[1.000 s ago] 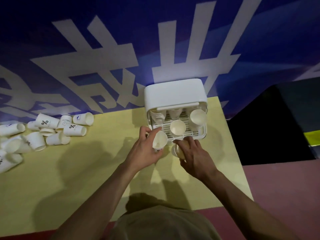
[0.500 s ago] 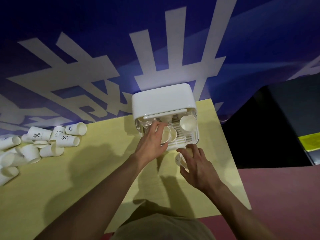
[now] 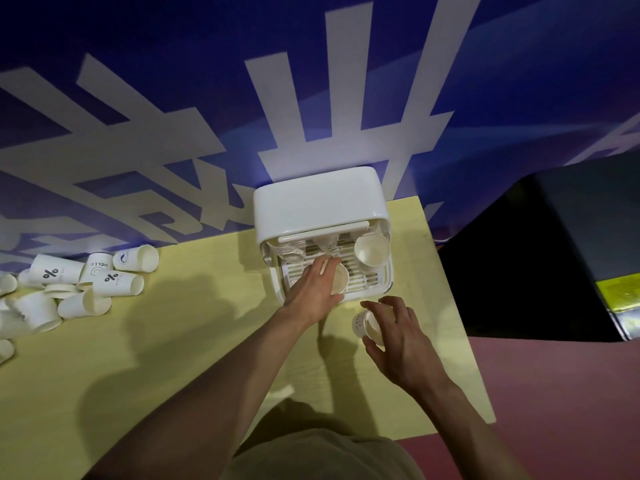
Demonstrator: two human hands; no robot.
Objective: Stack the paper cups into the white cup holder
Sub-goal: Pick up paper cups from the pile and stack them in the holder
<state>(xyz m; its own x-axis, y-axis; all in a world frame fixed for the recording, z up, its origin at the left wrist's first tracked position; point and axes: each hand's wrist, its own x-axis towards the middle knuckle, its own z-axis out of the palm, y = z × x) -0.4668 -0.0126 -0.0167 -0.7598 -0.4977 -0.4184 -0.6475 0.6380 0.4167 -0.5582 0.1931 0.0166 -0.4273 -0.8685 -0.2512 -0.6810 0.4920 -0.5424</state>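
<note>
Gripping a cup [image 3: 338, 279] over the holder's [image 3: 318, 202] rack, the left hand [image 3: 313, 289] curls round it; the right hand [image 3: 398, 341] grips another cup [image 3: 363, 326] just beside the holder.

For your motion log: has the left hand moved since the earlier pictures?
Yes. The left hand carried its cup from the cup holder's front edge inward, over the rack.

Both forearms outstretched, left hand [image 3: 317, 289] fingers curled, right hand [image 3: 398, 336] fingers spread, arched.
</note>
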